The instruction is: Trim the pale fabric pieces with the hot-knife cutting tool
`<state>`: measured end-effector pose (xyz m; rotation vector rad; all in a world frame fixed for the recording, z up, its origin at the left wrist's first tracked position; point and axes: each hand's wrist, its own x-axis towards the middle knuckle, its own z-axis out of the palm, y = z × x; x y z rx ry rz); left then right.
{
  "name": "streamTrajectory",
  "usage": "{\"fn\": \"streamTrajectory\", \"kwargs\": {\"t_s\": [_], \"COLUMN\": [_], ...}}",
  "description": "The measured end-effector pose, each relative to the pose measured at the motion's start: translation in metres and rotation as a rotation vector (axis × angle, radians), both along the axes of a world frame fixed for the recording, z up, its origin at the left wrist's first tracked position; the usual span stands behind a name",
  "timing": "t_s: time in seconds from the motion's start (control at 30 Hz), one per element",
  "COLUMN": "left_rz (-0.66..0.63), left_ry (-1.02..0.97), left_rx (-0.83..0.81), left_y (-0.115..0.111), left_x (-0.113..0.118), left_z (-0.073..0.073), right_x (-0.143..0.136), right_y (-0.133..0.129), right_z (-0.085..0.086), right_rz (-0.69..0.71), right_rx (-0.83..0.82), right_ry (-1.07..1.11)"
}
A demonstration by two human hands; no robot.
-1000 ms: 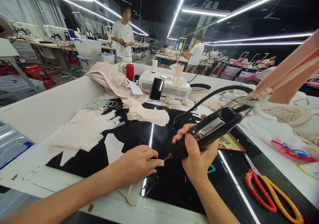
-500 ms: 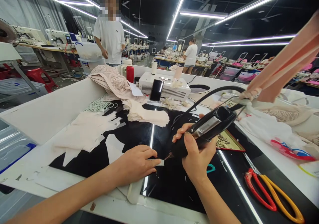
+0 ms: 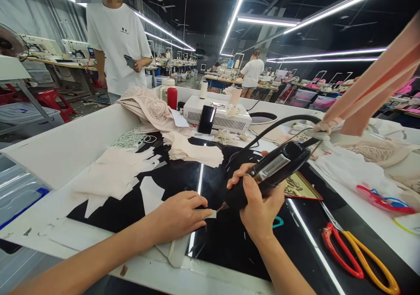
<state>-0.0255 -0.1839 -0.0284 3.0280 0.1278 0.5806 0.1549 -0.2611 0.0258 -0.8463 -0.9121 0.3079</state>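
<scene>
My right hand (image 3: 260, 201) is wrapped round a black corded hand tool (image 3: 274, 166) with a silver plate on its side. Its thin metal tip points down to the left, close to a small pale fabric strip (image 3: 212, 214). The fingers of my left hand (image 3: 182, 214) close on that strip, just left of the tip. Whether the tip touches the strip I cannot tell. Beneath both hands lies a glossy black board (image 3: 226, 242). A pale cut piece (image 3: 152, 194) lies behind my left hand.
Cream fabric pieces (image 3: 110, 172) and a fabric stack (image 3: 193, 150) lie farther back. A phone (image 3: 206, 119) leans on a white box (image 3: 229, 113). Scissors (image 3: 357, 251) and a small tray (image 3: 303, 186) are at right. A pink strap (image 3: 377, 85) hangs down to the tool's cable. A person (image 3: 118, 46) stands beyond the table.
The person beyond the table has come closer and to the left, a dark object now plainly in one hand. My hands, the tool and the strip have hardly moved.
</scene>
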Motion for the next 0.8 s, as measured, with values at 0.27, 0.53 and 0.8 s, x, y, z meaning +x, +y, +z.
{"fn": "streamTrajectory", "kwargs": {"t_s": [0.27,0.53,0.8], "left_rz": [-0.003,0.000,-0.075], "left_ry": [0.006,-0.153,-0.146], "left_rx": [-0.031,0.024,0.076], "left_y": [0.000,-0.001,-0.009], "left_x": [0.001,-0.005,-0.010], "left_z": [0.002,-0.001,0.003], "right_x": [-0.003,-0.003,-0.005], "right_y": [-0.007,-0.008,-0.011], "right_z": [-0.002,-0.004,-0.004], "right_rz": [0.049,0.042,0.049], "right_rx": [0.008,-0.007,-0.001], "right_ry": [0.019,0.023,0.004]}}
